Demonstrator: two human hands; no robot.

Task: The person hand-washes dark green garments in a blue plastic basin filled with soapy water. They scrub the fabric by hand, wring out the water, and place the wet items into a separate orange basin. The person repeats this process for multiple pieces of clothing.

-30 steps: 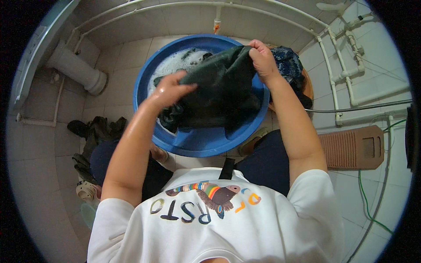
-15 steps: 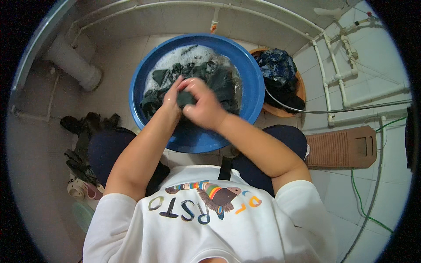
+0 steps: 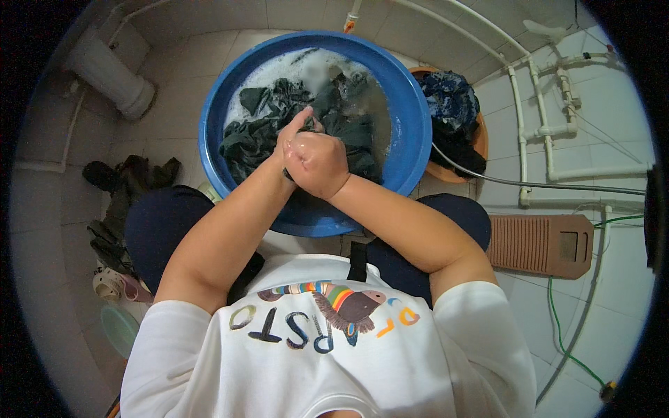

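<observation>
A big blue basin [image 3: 411, 132] stands on the tiled floor in front of me, holding soapy water and a dark green garment [image 3: 258, 132]. Over the basin's near side my left hand [image 3: 291, 134] and my right hand [image 3: 317, 164] press together, both wet. They clutch a bunched fold of the dark garment between them; only a bit of the cloth shows under the knuckles. The remainder of the garment lies spread in the suds behind my hands.
An orange tub [image 3: 479, 139] with dark blue clothes sits right of the basin. A brown washboard [image 3: 540, 244] lies on the floor at the right, near white pipes [image 3: 519, 125] and a hose [image 3: 557, 184]. Dark clothes [image 3: 122, 195] are heaped at the left by a white drainpipe [image 3: 111, 76].
A second ago my hands held the garment spread wide above the basin. They have since come together and dropped low, bunching the cloth between them over the water.
</observation>
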